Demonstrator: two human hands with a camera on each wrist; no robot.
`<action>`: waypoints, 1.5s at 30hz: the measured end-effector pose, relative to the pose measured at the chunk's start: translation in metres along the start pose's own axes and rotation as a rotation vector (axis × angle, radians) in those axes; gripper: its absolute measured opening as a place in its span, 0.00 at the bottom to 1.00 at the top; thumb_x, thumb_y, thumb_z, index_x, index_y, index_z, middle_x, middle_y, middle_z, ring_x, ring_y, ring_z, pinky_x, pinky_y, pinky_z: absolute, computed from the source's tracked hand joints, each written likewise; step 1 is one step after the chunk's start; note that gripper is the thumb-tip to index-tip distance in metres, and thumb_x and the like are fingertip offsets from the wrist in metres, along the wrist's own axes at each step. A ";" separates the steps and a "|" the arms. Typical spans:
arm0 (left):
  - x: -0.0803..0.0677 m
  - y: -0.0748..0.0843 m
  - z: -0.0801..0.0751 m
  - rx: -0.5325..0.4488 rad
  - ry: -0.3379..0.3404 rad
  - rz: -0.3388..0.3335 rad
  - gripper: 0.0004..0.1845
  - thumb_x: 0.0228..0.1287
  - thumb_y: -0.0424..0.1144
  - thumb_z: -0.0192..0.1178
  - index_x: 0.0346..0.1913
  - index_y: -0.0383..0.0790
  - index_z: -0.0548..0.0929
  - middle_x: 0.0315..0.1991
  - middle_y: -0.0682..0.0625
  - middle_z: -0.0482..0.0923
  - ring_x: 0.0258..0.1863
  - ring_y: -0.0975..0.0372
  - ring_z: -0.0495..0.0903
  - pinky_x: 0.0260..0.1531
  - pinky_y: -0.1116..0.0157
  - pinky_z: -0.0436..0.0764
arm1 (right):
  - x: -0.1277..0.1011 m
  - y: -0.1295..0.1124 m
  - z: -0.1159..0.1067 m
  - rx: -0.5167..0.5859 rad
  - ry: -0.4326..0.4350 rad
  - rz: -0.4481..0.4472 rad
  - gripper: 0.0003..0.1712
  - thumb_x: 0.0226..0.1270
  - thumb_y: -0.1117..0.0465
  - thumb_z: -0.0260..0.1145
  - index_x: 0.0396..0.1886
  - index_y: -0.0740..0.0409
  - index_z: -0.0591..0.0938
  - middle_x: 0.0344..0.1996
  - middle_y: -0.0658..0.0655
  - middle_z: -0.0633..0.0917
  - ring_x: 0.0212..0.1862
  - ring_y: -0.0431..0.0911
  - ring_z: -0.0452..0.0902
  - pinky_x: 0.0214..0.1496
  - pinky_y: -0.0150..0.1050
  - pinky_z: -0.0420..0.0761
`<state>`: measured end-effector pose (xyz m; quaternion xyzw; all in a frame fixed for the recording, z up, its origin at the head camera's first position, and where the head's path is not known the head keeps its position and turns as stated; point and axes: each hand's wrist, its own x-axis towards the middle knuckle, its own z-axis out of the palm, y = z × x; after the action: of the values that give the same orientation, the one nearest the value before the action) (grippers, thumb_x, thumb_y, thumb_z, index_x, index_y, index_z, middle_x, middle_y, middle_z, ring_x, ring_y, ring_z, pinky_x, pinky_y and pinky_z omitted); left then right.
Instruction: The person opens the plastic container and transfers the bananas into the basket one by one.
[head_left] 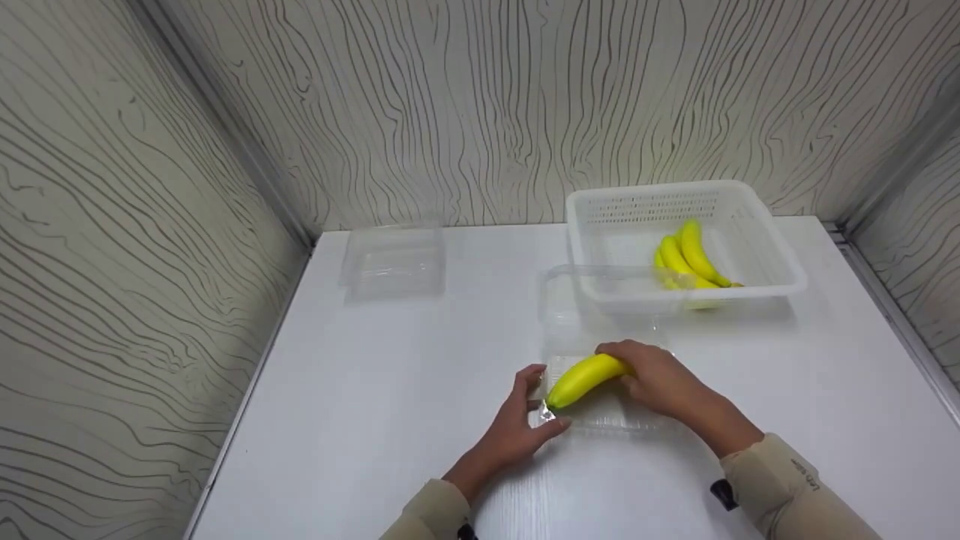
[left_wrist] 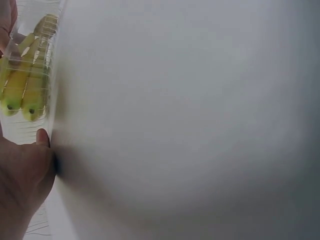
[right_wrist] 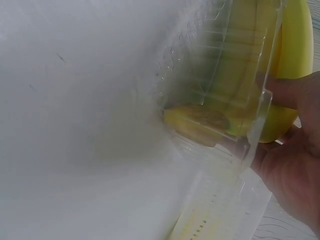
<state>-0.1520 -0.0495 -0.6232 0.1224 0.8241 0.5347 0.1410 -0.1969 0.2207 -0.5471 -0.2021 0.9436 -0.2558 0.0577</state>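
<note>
The right hand (head_left: 660,379) grips a banana (head_left: 586,379), lowering it into an open clear clamshell box (head_left: 600,330) on the worktop (head_left: 375,390); the left hand (head_left: 517,427) pinches the box's near corner. Release, then closing the lid, seems next.

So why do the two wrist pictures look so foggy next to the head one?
Head view: sharp and evenly lit, with glare on the clear box under the banana. Left wrist view: the white table fills it, blurred and featureless. Right wrist view: too close, so banana and clear plastic smear out of focus.
</note>
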 end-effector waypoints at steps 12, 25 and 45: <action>0.001 0.000 0.001 0.004 0.004 -0.005 0.48 0.66 0.59 0.70 0.82 0.59 0.54 0.83 0.49 0.63 0.69 0.50 0.80 0.71 0.45 0.79 | 0.001 0.000 0.002 -0.022 0.024 -0.022 0.29 0.64 0.77 0.68 0.64 0.56 0.84 0.58 0.58 0.89 0.59 0.58 0.86 0.69 0.63 0.81; 0.000 0.000 0.003 0.021 0.010 -0.018 0.47 0.67 0.61 0.67 0.82 0.61 0.54 0.82 0.49 0.64 0.69 0.51 0.81 0.71 0.44 0.79 | 0.000 0.003 0.002 -0.030 0.028 -0.038 0.29 0.64 0.77 0.66 0.64 0.55 0.84 0.58 0.57 0.89 0.59 0.58 0.86 0.69 0.63 0.81; 0.002 -0.004 0.003 -0.012 0.010 0.032 0.50 0.65 0.60 0.71 0.83 0.57 0.54 0.83 0.48 0.62 0.73 0.52 0.77 0.72 0.53 0.78 | -0.014 0.005 -0.005 0.034 0.054 0.065 0.24 0.74 0.66 0.69 0.66 0.48 0.82 0.59 0.53 0.87 0.58 0.53 0.83 0.70 0.63 0.80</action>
<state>-0.1531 -0.0476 -0.6278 0.1319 0.8196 0.5424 0.1292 -0.1871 0.2323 -0.5457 -0.1633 0.9465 -0.2749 0.0438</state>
